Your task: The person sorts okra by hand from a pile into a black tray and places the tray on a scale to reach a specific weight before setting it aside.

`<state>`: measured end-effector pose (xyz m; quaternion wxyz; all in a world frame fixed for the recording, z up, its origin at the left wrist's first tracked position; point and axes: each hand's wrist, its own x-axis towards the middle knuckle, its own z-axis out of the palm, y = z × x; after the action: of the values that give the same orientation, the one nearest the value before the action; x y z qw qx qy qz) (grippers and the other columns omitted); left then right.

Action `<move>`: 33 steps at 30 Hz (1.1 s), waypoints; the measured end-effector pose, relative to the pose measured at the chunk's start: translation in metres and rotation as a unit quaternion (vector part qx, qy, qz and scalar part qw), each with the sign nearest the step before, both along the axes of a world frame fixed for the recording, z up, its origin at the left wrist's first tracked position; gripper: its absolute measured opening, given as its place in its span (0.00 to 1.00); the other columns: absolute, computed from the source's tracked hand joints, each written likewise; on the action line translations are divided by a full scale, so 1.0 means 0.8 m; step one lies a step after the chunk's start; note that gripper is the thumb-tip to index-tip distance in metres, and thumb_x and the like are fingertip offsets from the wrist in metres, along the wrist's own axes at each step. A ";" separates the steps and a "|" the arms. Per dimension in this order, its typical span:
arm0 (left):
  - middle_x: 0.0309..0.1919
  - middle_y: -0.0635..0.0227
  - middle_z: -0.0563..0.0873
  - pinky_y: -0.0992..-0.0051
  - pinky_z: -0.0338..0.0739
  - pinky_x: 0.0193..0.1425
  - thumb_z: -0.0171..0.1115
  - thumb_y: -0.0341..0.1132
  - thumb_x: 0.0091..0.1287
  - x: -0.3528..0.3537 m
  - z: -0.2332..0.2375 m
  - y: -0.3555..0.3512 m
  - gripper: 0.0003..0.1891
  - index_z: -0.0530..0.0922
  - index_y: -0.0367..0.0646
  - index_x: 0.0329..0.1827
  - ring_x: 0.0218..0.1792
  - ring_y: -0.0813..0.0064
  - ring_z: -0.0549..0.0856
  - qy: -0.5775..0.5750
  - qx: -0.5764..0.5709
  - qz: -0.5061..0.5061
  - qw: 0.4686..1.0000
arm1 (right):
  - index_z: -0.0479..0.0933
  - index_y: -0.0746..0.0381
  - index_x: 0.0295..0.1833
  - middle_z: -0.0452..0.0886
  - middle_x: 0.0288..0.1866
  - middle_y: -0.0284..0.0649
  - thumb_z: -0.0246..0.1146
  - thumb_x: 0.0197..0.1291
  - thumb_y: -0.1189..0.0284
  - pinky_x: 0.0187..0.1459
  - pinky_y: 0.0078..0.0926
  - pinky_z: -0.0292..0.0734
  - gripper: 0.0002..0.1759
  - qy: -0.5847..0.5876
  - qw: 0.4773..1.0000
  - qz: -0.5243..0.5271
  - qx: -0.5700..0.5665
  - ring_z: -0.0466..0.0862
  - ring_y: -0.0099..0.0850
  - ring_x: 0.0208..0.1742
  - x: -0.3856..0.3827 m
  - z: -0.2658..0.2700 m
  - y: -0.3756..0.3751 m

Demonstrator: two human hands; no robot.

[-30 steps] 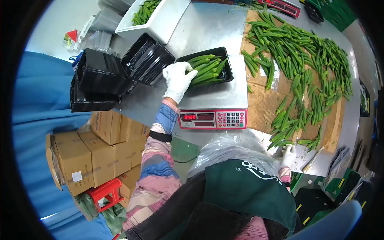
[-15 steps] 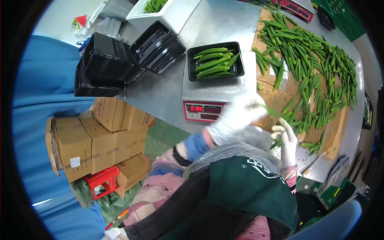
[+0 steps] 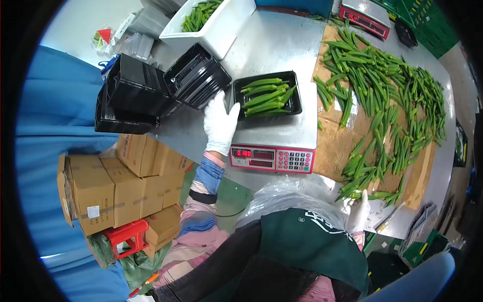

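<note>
A dark green apron (image 3: 312, 241) with white lettering covers the person's lap, clear plastic film (image 3: 274, 201) bunched along its upper edge. The white-gloved right hand (image 3: 358, 214) is at the worktop's near edge, against the closest green okra pods (image 3: 375, 146); whether its fingers grip one, I cannot tell. The white-gloved left hand (image 3: 220, 126) holds nothing, fingers open and thumb spread, just beside the black plastic tray (image 3: 297, 106). That tray sits upright on the steel plate of a red-framed digital scale (image 3: 271, 159), with a single layer of okra inside.

The worktop (image 3: 266, 38) is shiny bare metal, with flattened brown cardboard (image 3: 334, 151) under the loose okra heap on the right. Left of the tray stand stacked black trays (image 3: 138, 85). Brown cartons (image 3: 131, 189), a red plastic stool (image 3: 128, 236) and a blue curtain (image 3: 55, 146) fill the left side, over a green floor (image 3: 234, 196). Farther back are a white box (image 3: 214, 35) of okra, a second red scale (image 3: 363, 21) and green crates (image 3: 435, 27).
</note>
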<state>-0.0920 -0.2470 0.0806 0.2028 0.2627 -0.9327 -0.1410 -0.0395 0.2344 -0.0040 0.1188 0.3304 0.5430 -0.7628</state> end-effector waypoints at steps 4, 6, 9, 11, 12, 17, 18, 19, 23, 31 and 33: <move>0.43 0.56 0.85 0.76 0.84 0.24 0.56 0.36 0.75 -0.024 -0.045 -0.033 0.15 0.76 0.32 0.54 0.27 0.65 0.90 -0.118 0.471 -0.025 0.874 | 0.81 0.64 0.44 0.82 0.31 0.34 0.61 0.76 0.59 0.30 0.21 0.69 0.18 0.022 0.998 0.005 0.062 0.76 0.22 0.26 -0.001 -0.019 -0.011; 0.44 0.55 0.85 0.74 0.86 0.26 0.55 0.35 0.75 -0.049 -0.044 -0.038 0.14 0.76 0.31 0.54 0.28 0.64 0.90 -0.082 0.497 -0.030 0.863 | 0.83 0.63 0.41 0.82 0.30 0.33 0.64 0.74 0.61 0.29 0.20 0.69 0.16 0.042 0.995 0.002 0.086 0.76 0.20 0.26 -0.009 -0.006 -0.026; 0.43 0.53 0.85 0.70 0.88 0.28 0.54 0.32 0.74 -0.096 -0.044 -0.050 0.13 0.77 0.30 0.53 0.30 0.60 0.91 -0.040 0.529 -0.045 0.847 | 0.83 0.63 0.41 0.83 0.31 0.33 0.63 0.74 0.61 0.29 0.20 0.69 0.16 0.035 0.993 0.041 0.107 0.77 0.19 0.27 -0.014 0.005 -0.021; 0.41 0.50 0.86 0.68 0.88 0.26 0.55 0.30 0.72 -0.138 -0.035 -0.056 0.12 0.77 0.28 0.49 0.30 0.56 0.92 -0.016 0.550 -0.056 0.833 | 0.83 0.62 0.40 0.83 0.30 0.33 0.63 0.74 0.60 0.29 0.20 0.69 0.16 0.050 0.990 0.031 0.129 0.78 0.20 0.27 -0.013 0.011 -0.024; 0.40 0.51 0.86 0.67 0.89 0.27 0.55 0.29 0.71 -0.160 -0.052 -0.069 0.12 0.78 0.28 0.50 0.30 0.57 0.91 0.008 0.574 -0.078 0.815 | 0.84 0.62 0.40 0.83 0.30 0.33 0.63 0.74 0.59 0.30 0.21 0.70 0.16 0.040 0.990 0.043 0.130 0.78 0.20 0.27 -0.013 0.018 -0.023; 0.53 0.53 0.84 0.56 0.93 0.34 0.55 0.22 0.70 -0.300 -0.174 -0.145 0.20 0.74 0.35 0.66 0.43 0.53 0.89 0.041 0.561 -0.100 0.821 | 0.84 0.64 0.42 0.84 0.29 0.36 0.63 0.74 0.59 0.25 0.24 0.73 0.17 0.007 0.994 0.035 0.103 0.79 0.24 0.23 -0.011 0.016 -0.019; 0.53 0.53 0.84 0.56 0.94 0.34 0.55 0.22 0.70 -0.293 -0.112 -0.101 0.19 0.75 0.33 0.64 0.43 0.52 0.89 0.107 0.592 -0.066 0.796 | 0.84 0.65 0.42 0.85 0.29 0.38 0.63 0.74 0.60 0.25 0.24 0.73 0.17 0.031 0.993 0.038 0.108 0.80 0.25 0.23 -0.007 -0.028 -0.003; 0.50 0.53 0.85 0.57 0.94 0.35 0.56 0.22 0.69 -0.304 -0.114 -0.101 0.17 0.77 0.31 0.60 0.41 0.53 0.90 0.127 0.605 -0.048 0.785 | 0.84 0.66 0.42 0.86 0.29 0.39 0.63 0.74 0.61 0.25 0.24 0.74 0.18 0.049 0.991 0.042 0.115 0.81 0.26 0.22 -0.006 -0.072 0.015; 0.53 0.53 0.86 0.65 0.89 0.44 0.63 0.29 0.67 -0.324 -0.093 -0.092 0.21 0.76 0.31 0.63 0.46 0.57 0.90 0.094 0.547 0.005 0.832 | 0.84 0.68 0.42 0.87 0.30 0.43 0.63 0.74 0.62 0.27 0.26 0.78 0.17 0.069 0.987 0.044 0.135 0.83 0.29 0.23 -0.006 -0.075 0.013; 0.53 0.56 0.87 0.63 0.74 0.69 0.62 0.26 0.68 -0.163 0.028 -0.123 0.16 0.83 0.38 0.59 0.59 0.58 0.83 0.259 -0.036 -0.084 0.961 | 0.83 0.68 0.41 0.87 0.30 0.43 0.65 0.72 0.63 0.28 0.27 0.78 0.17 0.019 0.979 0.069 0.191 0.84 0.31 0.24 -0.003 -0.072 0.008; 0.48 0.54 0.88 0.58 0.76 0.63 0.62 0.31 0.69 -0.121 0.036 -0.161 0.12 0.86 0.39 0.52 0.53 0.53 0.85 0.212 -0.045 -0.012 0.976 | 0.84 0.68 0.41 0.87 0.27 0.43 0.66 0.72 0.63 0.28 0.27 0.78 0.17 0.036 0.987 0.047 0.149 0.84 0.30 0.22 -0.001 -0.079 -0.003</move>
<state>-0.1889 -0.3756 0.1092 0.4057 0.2059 -0.8772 -0.1536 -0.0407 0.2320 -0.0674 0.0848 0.2907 0.6695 -0.6783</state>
